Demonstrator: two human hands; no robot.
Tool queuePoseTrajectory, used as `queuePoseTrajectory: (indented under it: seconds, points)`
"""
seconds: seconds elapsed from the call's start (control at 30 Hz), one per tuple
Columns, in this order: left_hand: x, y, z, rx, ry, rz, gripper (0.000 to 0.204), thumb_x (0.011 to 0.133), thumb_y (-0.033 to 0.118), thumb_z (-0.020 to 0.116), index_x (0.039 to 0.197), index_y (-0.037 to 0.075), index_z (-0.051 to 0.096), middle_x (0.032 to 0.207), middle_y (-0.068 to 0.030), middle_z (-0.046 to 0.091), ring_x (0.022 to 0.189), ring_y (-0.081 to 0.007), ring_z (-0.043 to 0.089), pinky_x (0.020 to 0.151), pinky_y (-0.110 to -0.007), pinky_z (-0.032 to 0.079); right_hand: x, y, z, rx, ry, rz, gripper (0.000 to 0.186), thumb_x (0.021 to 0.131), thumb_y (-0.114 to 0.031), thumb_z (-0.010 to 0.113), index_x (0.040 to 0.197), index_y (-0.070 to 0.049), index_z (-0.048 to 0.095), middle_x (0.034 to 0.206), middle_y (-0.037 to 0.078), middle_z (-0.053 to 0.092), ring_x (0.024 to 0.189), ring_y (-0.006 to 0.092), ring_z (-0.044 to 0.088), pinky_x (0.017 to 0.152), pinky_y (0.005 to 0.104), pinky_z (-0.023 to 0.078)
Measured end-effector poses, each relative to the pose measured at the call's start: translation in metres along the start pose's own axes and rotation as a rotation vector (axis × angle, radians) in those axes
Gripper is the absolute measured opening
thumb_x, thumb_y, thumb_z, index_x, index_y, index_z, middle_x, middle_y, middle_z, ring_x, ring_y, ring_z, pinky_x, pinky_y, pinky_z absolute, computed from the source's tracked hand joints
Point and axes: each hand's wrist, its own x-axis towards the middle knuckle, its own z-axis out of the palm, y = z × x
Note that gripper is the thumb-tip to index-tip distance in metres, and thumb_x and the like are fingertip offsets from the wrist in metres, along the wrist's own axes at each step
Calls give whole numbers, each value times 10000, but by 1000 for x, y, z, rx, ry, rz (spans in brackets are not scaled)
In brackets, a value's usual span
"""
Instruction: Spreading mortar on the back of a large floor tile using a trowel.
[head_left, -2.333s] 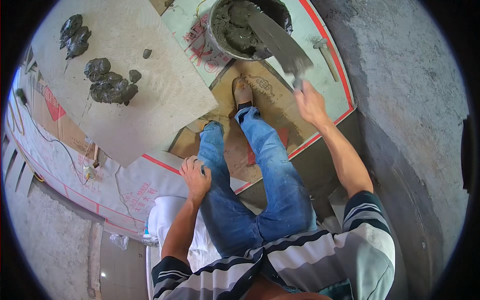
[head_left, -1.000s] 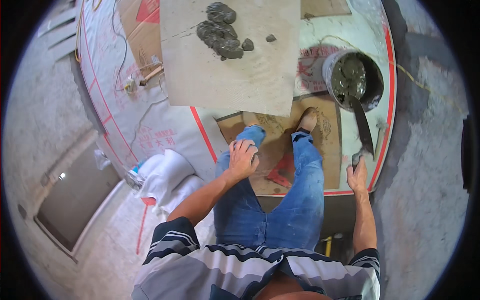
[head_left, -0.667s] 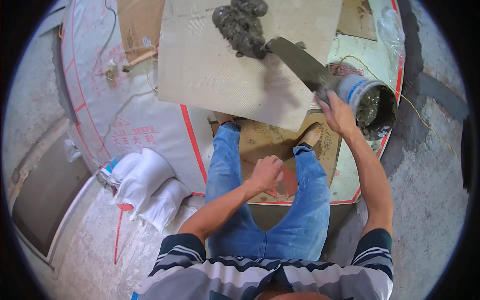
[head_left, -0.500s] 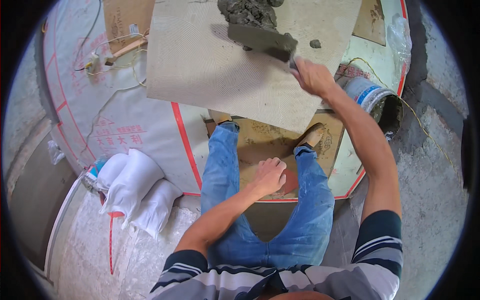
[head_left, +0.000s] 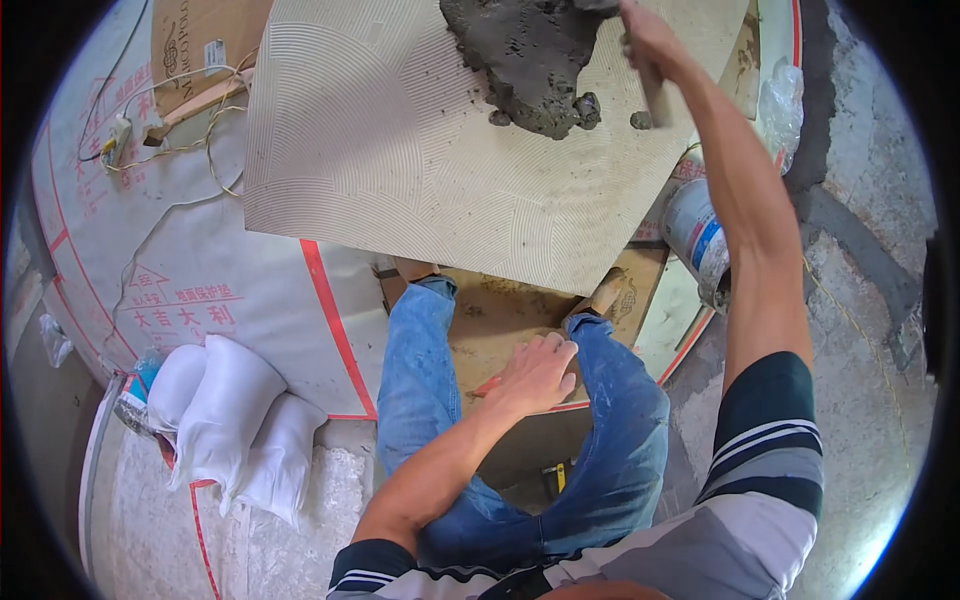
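– Grey mortar [head_left: 530,65] up at twelve o'clock, and your right hand [head_left: 652,42] is just beside it at one! What have those fingers got?
– They're wrapped round a trowel [head_left: 655,95], turned so its blade is hard to make out. Your left hand [head_left: 538,375] is at five, near centre, between your knees [head_left: 615,375]: fingers loosely bent, nothing showing in them, palm hidden, so I can't tell how far they close.
– And further out?
– Your mortar lies on a big beige slab [head_left: 420,150] with fine curved ridges, spanning ten to one. Then a bucket [head_left: 688,215] at two, partly behind your forearm [head_left: 755,260], and white sacks [head_left: 225,410] at eight.
– How far along are you?
– Early, I'd judge. Mortar's down and partly flattened into one patch, its top running out of view. Loose lumps [head_left: 590,105] remain at its lower rim, and the ridged face toward nine and six carries only specks.
– Changed much from half a second ago?
– Plenty! That pile was lumpier, your blade across its near edge; now it's broader and smoother. Your right hand has gone farther up; your left has hardly moved.
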Motion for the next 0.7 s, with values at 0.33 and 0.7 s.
queuePoseTrajectory:
  seconds: [0.33, 0.7]
  points:
    - [16, 5, 11, 47, -143, 3, 421, 809, 253, 573, 1198, 122, 479, 1147, -121, 483, 1087, -307, 457, 877, -496, 355, -144, 107, 21, -624, -222, -289, 490, 921, -457, 431, 1062, 10, 476, 875, 282, 602, 764, 440, 590, 694, 483, 476]
    - [-2, 11, 35, 73, -453, 24, 468, 798, 269, 555, 1246, 155, 480, 1193, -112, 489, 1136, -308, 441, 897, -519, 339, -226, 145, 218, 795, -34, 280, 352, 954, -453, 377, 937, -105, 427, 616, 45, 460, 423, 152, 444, 369, 331, 402]
